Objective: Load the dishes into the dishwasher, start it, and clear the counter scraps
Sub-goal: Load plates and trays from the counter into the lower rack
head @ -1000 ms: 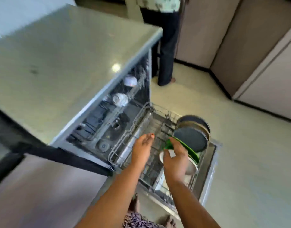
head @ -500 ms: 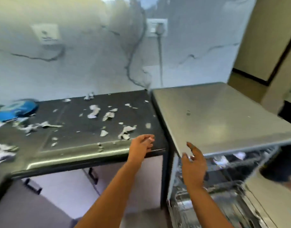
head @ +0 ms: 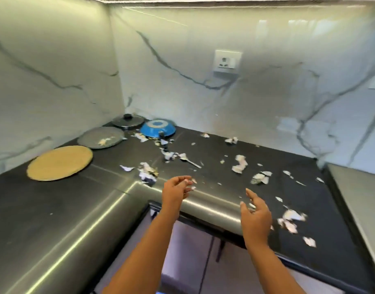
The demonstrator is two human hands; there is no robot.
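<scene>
the task looks well short of done. a tan plate (head: 59, 162), grey plate (head: 100, 137), black lid (head: 128, 121) and blue pan (head: 158, 128) sit along the table's (head: 44, 219) left edge and far corner, not yet loaded. scraps (head: 239, 166) lie scattered across its middle and right side, uncleared. the left grip (head: 176, 190) and right grip (head: 256, 217) hover at the front edge, fingers loose, holding nothing. the dishwasher is out of view.
</scene>
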